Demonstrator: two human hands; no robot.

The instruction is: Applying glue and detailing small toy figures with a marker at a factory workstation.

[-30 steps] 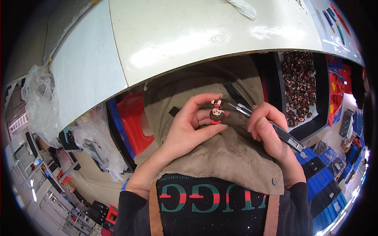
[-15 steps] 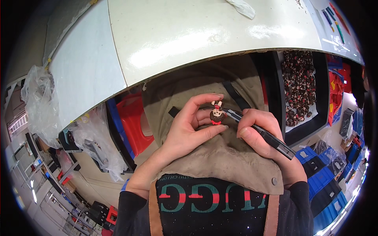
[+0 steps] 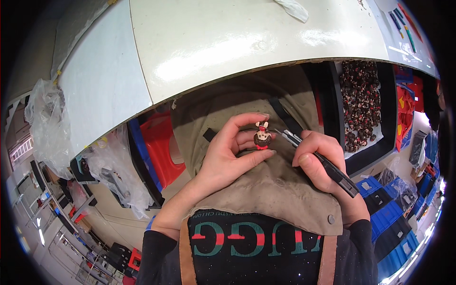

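Observation:
In front of my lap, my left hand (image 3: 220, 154) is closed on a small figurine (image 3: 262, 137). The figurine is dark brown and cream with red parts, pinched upright between the thumb below and a fingertip above. My right hand (image 3: 317, 159) grips a black utility knife (image 3: 338, 175) with a silvery metal front end. The knife slants, its tip toward the figurine with a small gap between them. Part of its handle is hidden by my fingers.
A pale table (image 3: 237, 42) curves across the top. To the right, a black tray (image 3: 362, 159) holds many similar small figurines (image 3: 359, 102). A red stool (image 3: 164, 147) and plastic bags (image 3: 121, 175) are at the left. Blue crates (image 3: 384, 216) stand at the lower right.
My right hand has drawn the utility knife slightly right and away from the figurine, and more of its metal tip shows. My left hand keeps nearly the same place.

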